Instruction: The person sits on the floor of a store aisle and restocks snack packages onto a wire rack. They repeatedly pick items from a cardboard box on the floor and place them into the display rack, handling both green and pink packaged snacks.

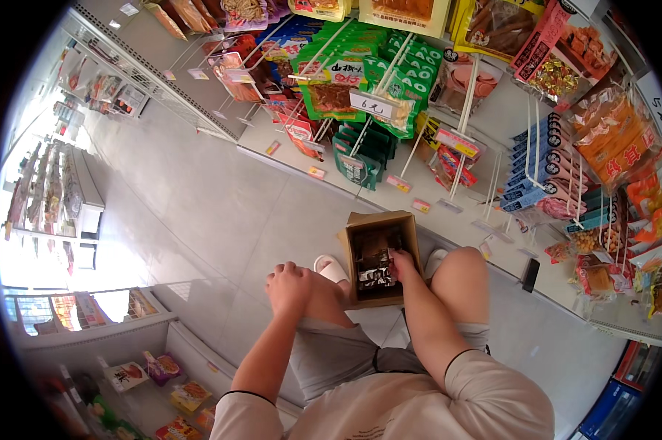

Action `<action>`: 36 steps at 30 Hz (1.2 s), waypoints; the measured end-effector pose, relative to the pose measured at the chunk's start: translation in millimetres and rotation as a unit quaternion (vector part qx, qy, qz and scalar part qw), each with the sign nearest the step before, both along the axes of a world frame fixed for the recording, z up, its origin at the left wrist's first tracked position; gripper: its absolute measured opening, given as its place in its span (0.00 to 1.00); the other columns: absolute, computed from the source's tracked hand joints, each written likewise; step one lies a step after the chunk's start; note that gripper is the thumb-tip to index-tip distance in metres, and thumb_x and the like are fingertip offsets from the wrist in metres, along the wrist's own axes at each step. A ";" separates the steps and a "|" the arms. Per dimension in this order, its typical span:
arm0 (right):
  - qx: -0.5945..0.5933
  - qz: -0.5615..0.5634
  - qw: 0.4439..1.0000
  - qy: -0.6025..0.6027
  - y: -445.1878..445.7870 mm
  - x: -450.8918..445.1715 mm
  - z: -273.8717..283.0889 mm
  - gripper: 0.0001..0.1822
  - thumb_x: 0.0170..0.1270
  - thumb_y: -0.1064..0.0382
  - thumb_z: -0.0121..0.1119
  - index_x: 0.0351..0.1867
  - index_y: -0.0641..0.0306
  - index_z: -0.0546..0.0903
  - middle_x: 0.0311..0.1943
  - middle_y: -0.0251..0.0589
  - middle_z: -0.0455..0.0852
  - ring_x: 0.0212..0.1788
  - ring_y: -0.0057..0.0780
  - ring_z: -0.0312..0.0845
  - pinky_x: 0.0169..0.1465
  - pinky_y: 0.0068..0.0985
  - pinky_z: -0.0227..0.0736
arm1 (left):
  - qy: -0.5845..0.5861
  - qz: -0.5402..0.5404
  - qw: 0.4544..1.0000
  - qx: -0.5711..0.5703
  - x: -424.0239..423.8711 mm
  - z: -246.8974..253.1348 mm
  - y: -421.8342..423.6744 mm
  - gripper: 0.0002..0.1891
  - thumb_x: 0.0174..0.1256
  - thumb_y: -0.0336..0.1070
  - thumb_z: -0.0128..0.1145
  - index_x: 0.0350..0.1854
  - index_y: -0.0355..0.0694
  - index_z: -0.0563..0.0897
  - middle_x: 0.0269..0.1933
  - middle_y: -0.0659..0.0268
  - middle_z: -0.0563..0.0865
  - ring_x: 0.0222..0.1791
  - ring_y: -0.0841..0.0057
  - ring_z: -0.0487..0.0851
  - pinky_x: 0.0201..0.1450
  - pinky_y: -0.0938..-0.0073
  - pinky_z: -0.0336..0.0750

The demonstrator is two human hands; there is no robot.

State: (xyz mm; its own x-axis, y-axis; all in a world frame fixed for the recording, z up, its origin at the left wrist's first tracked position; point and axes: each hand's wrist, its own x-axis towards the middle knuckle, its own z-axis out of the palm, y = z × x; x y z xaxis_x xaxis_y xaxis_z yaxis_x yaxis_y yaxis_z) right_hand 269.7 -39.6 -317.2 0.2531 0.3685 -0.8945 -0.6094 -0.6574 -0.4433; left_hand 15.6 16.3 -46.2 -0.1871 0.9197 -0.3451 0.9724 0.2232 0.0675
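Note:
An open cardboard box (412,242) stands on the floor between my feet, with dark, shiny packets (376,261) inside it. My right hand (401,265) reaches into the box at its right side, and its fingers touch the edge of a dark packet; whether they grip it is hard to tell. My left hand (289,283) rests on my left knee and holds nothing, its fingers bent over the knee.
Beyond the box runs a shelf base (331,176) under hooks of hanging snack packs (333,99). A black object (530,275) stands at its edge, right of my knee. Another shelf with packs (190,396) is at lower left. Tiled floor (210,192) stretches left.

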 end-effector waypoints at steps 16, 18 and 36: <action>0.168 0.043 0.984 -0.031 -28.2 -20.3 162.3 0.05 0.65 0.65 0.52 0.30 0.58 0.70 0.30 0.36 0.76 0.33 0.29 0.77 0.39 0.34 0.81 | -0.043 -0.005 0.999 0.010 4.0 10.6 -4.0 0.21 0.62 0.47 0.47 0.50 0.41 0.83 0.55 0.56 0.82 0.56 0.54 0.77 0.61 0.57 0.70; 0.204 0.029 0.979 0.008 -46.7 -22.0 198.2 0.06 0.65 0.67 0.52 0.30 0.57 0.69 0.31 0.36 0.76 0.33 0.28 0.77 0.40 0.34 0.80 | -0.056 -0.017 0.998 0.013 3.8 11.1 -7.8 0.22 0.62 0.47 0.47 0.50 0.39 0.83 0.55 0.55 0.81 0.56 0.54 0.77 0.60 0.56 0.70; 0.378 0.312 0.869 -0.067 -106.0 -51.9 294.0 0.31 0.59 0.68 0.61 0.64 0.62 0.65 0.40 0.33 0.78 0.36 0.17 0.72 0.38 0.18 0.69 | -0.101 -0.126 0.986 0.050 -8.8 5.1 -23.5 0.16 0.66 0.39 0.49 0.50 0.37 0.81 0.52 0.55 0.79 0.54 0.56 0.75 0.57 0.60 0.70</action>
State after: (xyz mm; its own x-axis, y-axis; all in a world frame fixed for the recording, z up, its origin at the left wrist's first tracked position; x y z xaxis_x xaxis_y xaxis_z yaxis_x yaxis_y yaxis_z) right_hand 217.9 -145.6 -23.2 -0.1237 0.9409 -0.3153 -0.1479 -0.3316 -0.9317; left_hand 6.8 -7.2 -41.2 0.1139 0.9598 -0.2564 0.9609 -0.0408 0.2740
